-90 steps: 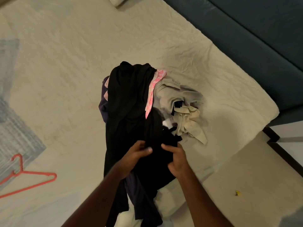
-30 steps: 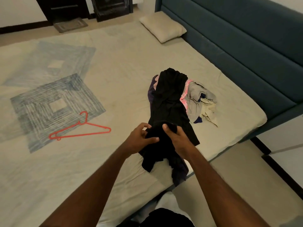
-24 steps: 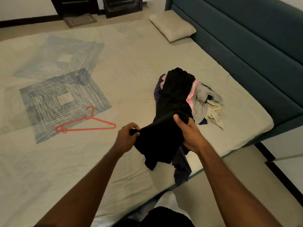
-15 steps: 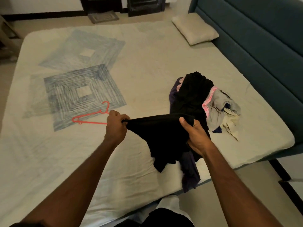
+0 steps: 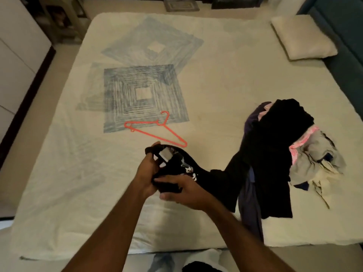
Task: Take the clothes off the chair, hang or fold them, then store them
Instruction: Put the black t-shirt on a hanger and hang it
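Both hands — the left hand (image 5: 146,171) and right hand (image 5: 186,190) — grip one bunched end of a black garment (image 5: 214,179) above the bed (image 5: 225,85), its other end trailing into the clothes pile (image 5: 284,146) — the red hanger (image 5: 157,128) lies just beyond.

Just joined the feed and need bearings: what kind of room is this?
Most likely a bedroom: a wide bed with a pillow against a padded headboard, and a clothes pile beside a red hanger.
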